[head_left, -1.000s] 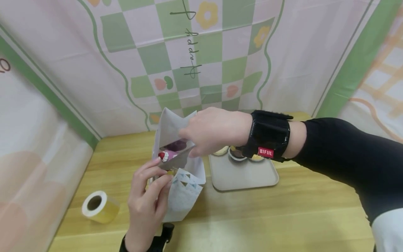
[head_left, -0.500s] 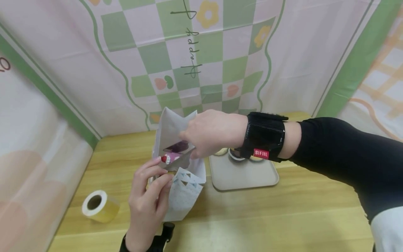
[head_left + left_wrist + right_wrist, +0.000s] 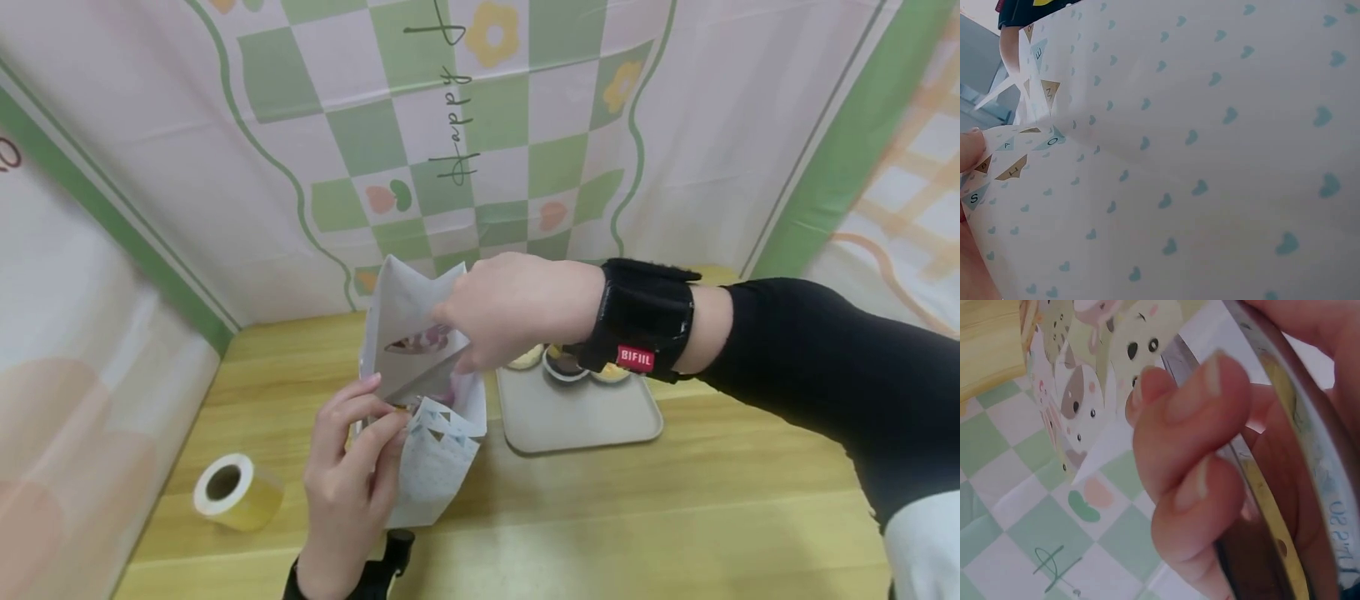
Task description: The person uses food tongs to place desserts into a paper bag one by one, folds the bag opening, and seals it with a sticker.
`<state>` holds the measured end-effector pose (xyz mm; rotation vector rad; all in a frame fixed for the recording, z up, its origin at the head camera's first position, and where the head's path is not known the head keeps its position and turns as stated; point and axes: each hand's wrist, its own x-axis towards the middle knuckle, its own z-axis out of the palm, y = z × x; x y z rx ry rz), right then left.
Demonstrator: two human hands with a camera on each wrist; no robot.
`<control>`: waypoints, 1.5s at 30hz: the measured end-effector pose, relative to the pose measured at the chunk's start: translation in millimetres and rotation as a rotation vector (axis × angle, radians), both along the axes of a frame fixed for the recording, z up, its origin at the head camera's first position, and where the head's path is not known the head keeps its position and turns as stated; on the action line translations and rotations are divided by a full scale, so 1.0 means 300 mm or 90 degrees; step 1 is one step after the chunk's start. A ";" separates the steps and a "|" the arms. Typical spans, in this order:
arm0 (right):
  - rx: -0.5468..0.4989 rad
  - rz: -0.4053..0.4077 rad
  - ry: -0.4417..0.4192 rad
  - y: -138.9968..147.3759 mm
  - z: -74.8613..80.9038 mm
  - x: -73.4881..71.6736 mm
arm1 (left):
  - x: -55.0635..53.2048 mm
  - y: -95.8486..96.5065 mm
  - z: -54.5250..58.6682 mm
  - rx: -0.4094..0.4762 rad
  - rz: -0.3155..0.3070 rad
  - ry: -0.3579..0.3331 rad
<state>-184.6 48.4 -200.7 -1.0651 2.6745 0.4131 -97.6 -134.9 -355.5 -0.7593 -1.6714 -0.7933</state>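
A white paper bag [image 3: 438, 479] stands on the table, its mouth spread. Blue hearts and lettered pennants mark one side in the left wrist view; the right wrist view shows cartoon animals. My left hand [image 3: 347, 471] pinches the near rim between thumb and fingers. Over the mouth, my right hand [image 3: 517, 312] grips shiny metal tongs [image 3: 1313, 425], fingers curled round both arms. Those tongs [image 3: 427, 379] reach down into the bag, their arms apart. Low inside, a pink thing [image 3: 454, 390] shows only in part, and whether the tongs touch it is hidden.
Right of the bag lies a grey tray [image 3: 581, 421], with a dark-filled cup [image 3: 566, 365] and pale pastries along its far side. A yellow and white roll [image 3: 240, 492] lies at the left on the wooden table [image 3: 637, 517]. A patterned curtain [image 3: 435, 150] hangs behind.
The pink piece with a strawberry-like red tip, earlier between the tongs' arms, has dropped lower into the bag and mostly out of sight. Both hands have barely moved.
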 end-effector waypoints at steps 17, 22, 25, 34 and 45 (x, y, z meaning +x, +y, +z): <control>-0.152 -0.052 0.024 0.208 0.062 0.032 | -0.002 0.002 0.008 0.012 -0.010 0.023; -0.224 -0.052 0.019 0.279 0.047 0.044 | -0.004 0.000 0.008 0.011 -0.008 0.021; -0.261 -0.046 0.033 0.317 0.021 0.041 | -0.005 -0.001 0.006 0.008 -0.007 0.018; -0.313 -0.075 0.027 0.426 -0.044 0.043 | 0.002 -0.003 -0.002 0.005 -0.003 0.007; -0.358 -0.128 0.037 0.556 -0.159 0.042 | -0.010 0.004 0.000 0.004 -0.009 0.020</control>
